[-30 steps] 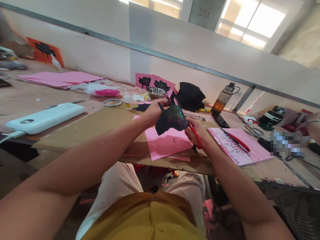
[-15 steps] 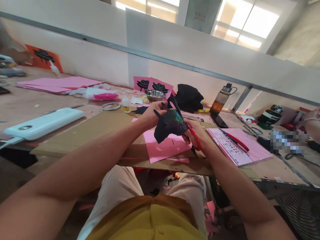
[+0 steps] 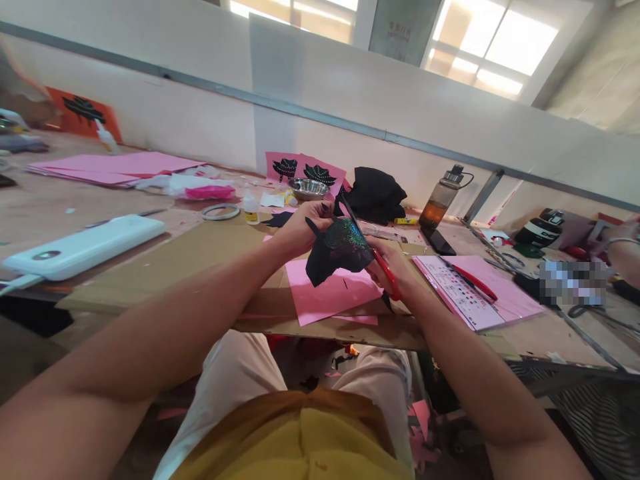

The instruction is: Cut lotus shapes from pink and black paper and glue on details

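Observation:
My left hand (image 3: 309, 225) is closed on a black cut piece with a glittery green-blue patch (image 3: 345, 237), gripping it by its upper left edge. Red-handled scissors (image 3: 386, 273) are in my right hand (image 3: 383, 257), their dark blades angled up and to the left along the piece's right side. Whether the blades bite into the material I cannot make out. Beneath both hands a pink sheet (image 3: 320, 297) lies on brown cardboard (image 3: 175, 260), with a thin dark sliver on it.
A small glue bottle (image 3: 251, 207), a metal bowl (image 3: 309, 189) and black cloth (image 3: 377, 193) stand behind my hands. Right are a drink bottle (image 3: 441, 199), a phone (image 3: 438, 241) and a printed sheet (image 3: 445, 293); left, a white power bank (image 3: 90, 247). Another person's arm (image 3: 625, 237) shows far right.
The scissors' blades look closer together now, and their red handle has shifted slightly. The black piece stays in my left hand, almost unmoved.

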A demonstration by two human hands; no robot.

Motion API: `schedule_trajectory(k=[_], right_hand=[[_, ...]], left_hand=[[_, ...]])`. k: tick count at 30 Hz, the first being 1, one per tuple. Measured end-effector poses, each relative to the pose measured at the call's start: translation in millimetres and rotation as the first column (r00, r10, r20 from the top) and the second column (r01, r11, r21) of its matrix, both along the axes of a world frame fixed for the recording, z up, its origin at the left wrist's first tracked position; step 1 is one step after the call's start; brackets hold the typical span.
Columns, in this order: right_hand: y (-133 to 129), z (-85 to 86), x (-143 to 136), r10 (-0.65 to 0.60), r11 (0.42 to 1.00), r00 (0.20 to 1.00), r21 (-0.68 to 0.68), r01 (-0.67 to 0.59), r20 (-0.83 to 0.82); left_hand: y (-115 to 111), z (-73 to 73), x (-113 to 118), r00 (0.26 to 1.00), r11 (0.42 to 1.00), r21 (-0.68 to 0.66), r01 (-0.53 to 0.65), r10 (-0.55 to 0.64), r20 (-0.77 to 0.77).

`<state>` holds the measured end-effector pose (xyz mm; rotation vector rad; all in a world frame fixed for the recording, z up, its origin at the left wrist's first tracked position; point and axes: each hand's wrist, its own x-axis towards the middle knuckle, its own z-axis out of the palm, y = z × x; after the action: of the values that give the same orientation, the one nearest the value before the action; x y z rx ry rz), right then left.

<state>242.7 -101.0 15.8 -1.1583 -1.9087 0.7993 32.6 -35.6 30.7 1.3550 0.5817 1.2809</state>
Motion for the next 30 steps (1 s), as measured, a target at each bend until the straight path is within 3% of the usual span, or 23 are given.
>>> schedule_trajectory(k=[6, 20, 30], right_hand=[[4.5, -5.7, -0.1, -0.016, 1.0, 1.0, -0.002, 0.016, -0.027], [11.6, -8.4, 1.3, -0.002, 0.985, 1.0, 0.174, 0.002, 0.003], [8.4, -3.0, -1.2, -0.012, 0.986, 1.0, 0.165, 0.014, -0.012]], left_hand=[[2.5, -0.3, 0.2, 0.999, 0.999, 0.036, 0.033, -0.034, 0.024], [5.9, -4.1, -1.6, 0.999, 1.0, 0.027, -0.001, 0.002, -0.036], [-4.8, 4.9, -0.7, 1.0, 1.0, 0.008, -0.021, 0.021, 0.009]])
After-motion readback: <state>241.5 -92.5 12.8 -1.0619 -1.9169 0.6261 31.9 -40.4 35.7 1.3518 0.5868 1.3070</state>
